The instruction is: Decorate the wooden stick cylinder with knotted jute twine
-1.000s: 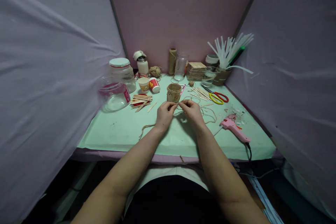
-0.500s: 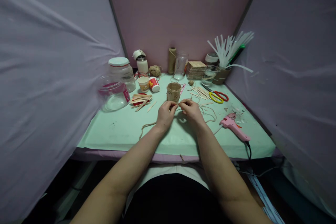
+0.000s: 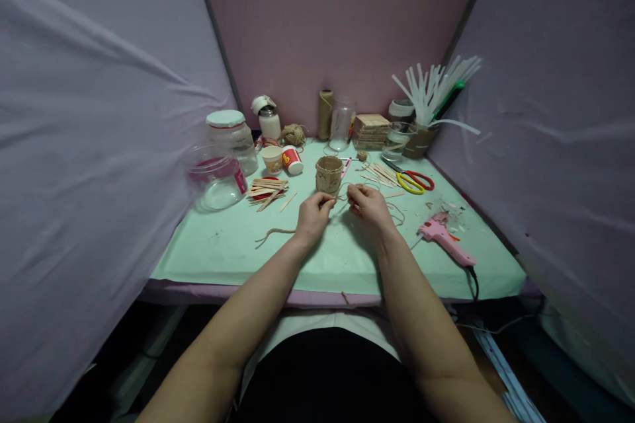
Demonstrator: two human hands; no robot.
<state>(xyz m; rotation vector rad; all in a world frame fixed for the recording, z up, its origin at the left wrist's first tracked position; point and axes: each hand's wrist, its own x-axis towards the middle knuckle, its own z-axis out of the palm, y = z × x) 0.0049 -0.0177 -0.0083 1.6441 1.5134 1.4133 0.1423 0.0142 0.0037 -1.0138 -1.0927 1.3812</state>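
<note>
My left hand (image 3: pixel 314 215) pinches a length of braided twine (image 3: pixel 275 231), whose loose end trails out to the left on the table. To the right, my right hand (image 3: pixel 368 203) is closed on thin strands of the same twine, which run between the two hands. More twine (image 3: pixel 398 215) lies in loose loops beyond and right of that hand. Just past my left fingertips stands a small brown cup (image 3: pixel 329 176) with a twine-braided rim, upright on the table.
Wooden sticks (image 3: pixel 268 190) lie left, near two paper cups (image 3: pixel 292 160) and clear jars (image 3: pixel 218 178). On the right are scissors (image 3: pixel 414 182), a pink glue gun (image 3: pixel 449 241) with its cord, and a pot of white glue sticks (image 3: pixel 419 142). Twine rolls (image 3: pixel 325 115) stand at the back.
My right hand has moved right, away from the left, drawing the strands out between them. The twine's left end has shifted further left.
</note>
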